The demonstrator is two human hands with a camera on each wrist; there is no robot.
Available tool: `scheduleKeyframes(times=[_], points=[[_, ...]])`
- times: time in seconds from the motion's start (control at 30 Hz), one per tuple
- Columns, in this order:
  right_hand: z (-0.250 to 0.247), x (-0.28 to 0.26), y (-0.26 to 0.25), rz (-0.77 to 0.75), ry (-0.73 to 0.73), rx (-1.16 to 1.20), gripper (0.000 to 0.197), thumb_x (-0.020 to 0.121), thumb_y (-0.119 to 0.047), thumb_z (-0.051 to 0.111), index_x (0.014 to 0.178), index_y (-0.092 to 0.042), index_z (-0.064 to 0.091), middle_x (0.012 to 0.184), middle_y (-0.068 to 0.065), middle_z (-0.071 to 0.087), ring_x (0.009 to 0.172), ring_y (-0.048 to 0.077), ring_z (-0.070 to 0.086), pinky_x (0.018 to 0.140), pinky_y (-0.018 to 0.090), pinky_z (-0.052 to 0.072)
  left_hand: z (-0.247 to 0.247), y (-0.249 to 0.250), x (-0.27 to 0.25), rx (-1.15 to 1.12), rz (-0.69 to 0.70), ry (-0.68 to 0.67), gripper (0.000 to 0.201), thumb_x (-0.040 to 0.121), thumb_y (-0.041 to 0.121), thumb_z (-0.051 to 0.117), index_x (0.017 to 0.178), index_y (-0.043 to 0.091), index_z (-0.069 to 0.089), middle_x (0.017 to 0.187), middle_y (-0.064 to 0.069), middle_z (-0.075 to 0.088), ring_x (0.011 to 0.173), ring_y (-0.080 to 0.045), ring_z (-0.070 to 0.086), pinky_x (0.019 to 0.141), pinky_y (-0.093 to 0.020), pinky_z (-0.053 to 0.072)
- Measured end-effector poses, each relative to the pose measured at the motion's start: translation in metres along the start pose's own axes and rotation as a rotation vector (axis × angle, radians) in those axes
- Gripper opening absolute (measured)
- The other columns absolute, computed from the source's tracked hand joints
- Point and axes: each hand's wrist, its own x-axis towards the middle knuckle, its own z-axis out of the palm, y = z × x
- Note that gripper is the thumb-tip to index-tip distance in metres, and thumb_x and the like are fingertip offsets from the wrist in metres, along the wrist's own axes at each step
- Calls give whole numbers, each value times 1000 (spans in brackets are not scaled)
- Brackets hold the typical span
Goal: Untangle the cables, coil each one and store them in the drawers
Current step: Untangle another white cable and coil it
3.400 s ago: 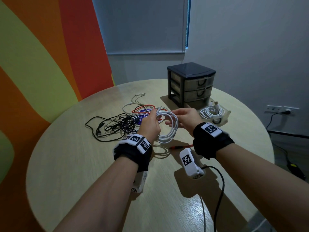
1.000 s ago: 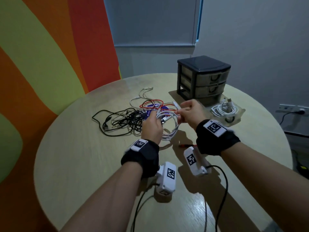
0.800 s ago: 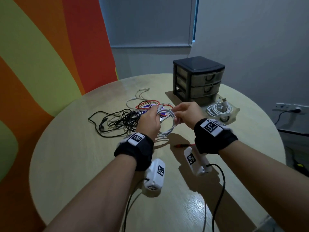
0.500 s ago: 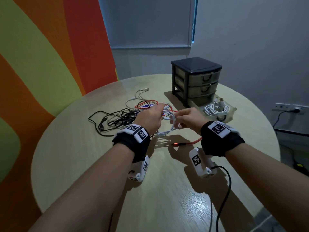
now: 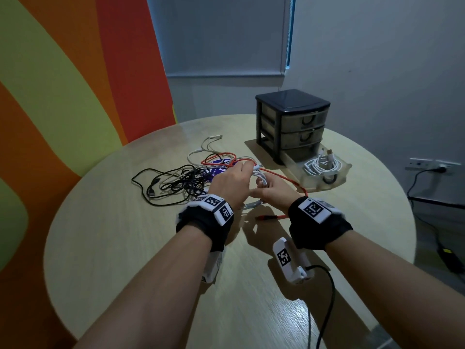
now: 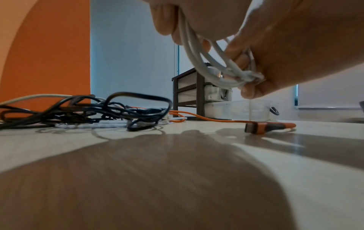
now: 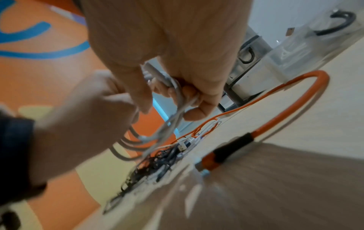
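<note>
Both our left hand (image 5: 232, 181) and right hand (image 5: 273, 190) gripped the white cable (image 6: 214, 65); we judged snug, even loops best.

A round, pale wood-grain bench (image 5: 105, 238) carries everything. To its left rises a wall painted in orange, red and yellow-green curves (image 5: 63, 79). Behind the bench hangs a lowered grey roller blind (image 5: 221, 36), and a plain grey wall (image 5: 377, 59) stands to the right. Low on that wall sits a white socket strip (image 5: 431, 164) with a black plug in it, whose lead (image 5: 415, 182) drops toward the floor.
</note>
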Motion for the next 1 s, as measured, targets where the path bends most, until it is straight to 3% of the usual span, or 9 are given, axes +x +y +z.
scheduleKeyframes(times=[0.13, 0.23, 0.33, 0.5, 0.6, 0.7, 0.83, 0.9, 1.0], points=[[0, -1, 5, -117, 91, -173, 9, 96, -19, 48, 89, -13, 50, 73, -4, 46, 70, 13, 44, 65, 26, 36, -1, 3, 1, 10, -86, -86, 26, 92, 3, 44, 115, 0, 54, 100, -20, 63, 80, -38, 63, 56, -36, 40], [-3, -2, 6, -187, 152, -265, 11, 98, -22, 45, 96, -13, 52, 75, -5, 48, 72, 12, 44, 58, 18, 32, 1, 1, 4, 11, -150, -102, 31, 96, 6, 35, 124, 3, 48, 113, -17, 59, 92, -37, 62, 68, -40, 46], [-2, 0, 7, -266, 178, -334, 12, 98, -19, 44, 90, -12, 52, 72, -7, 43, 75, 16, 41, 59, 27, 24, 3, 0, 5, 19, -212, -118, 30, 96, 8, 33, 124, 4, 45, 115, -16, 58, 95, -36, 61, 69, -39, 45], [-5, 0, -1, -336, 180, -556, 33, 100, -23, 37, 129, -12, 48, 118, 10, 56, 105, 21, 50, 78, 26, 32, 1, -1, 6, -48, -340, -145, 31, 96, 9, 34, 126, 6, 41, 114, -17, 60, 98, -35, 61, 72, -38, 44], [-5, -4, -10, -347, 249, -788, 39, 101, -25, 33, 138, -15, 39, 131, 5, 51, 112, 21, 51, 82, 29, 38, 1, 0, 7, -133, -386, -143, 27, 97, 11, 34, 122, 4, 42, 109, -20, 61, 95, -37, 60, 70, -38, 42], [-5, -5, -13, -339, 261, -759, 40, 101, -23, 32, 140, -12, 37, 136, 7, 49, 116, 24, 51, 89, 34, 39, 0, 1, 6, -233, -367, -122, 28, 98, 13, 34, 122, 2, 43, 109, -21, 60, 98, -37, 59, 73, -37, 40], [-9, -3, -10, -307, 280, -515, 27, 99, -17, 33, 116, -5, 51, 103, 17, 61, 94, 30, 56, 78, 35, 41, -1, 1, 5, -377, -265, -116, 31, 100, 16, 37, 127, 2, 43, 109, -22, 61, 102, -36, 57, 73, -32, 35], [-11, -4, -8, -298, 317, -384, 25, 100, -17, 32, 100, -3, 53, 78, 10, 56, 77, 28, 53, 68, 32, 39, -1, 1, 4, -411, -225, -104, 32, 100, 18, 37, 128, 3, 43, 109, -22, 61, 101, -36, 58, 73, -32, 37], [-10, -6, -6, -277, 341, -275, 26, 101, -18, 33, 102, -3, 54, 66, -7, 45, 75, 21, 51, 72, 36, 44, -2, 2, 3, -475, -230, -84, 30, 99, 23, 39, 122, 4, 44, 102, -19, 62, 94, -34, 60, 68, -28, 36]])
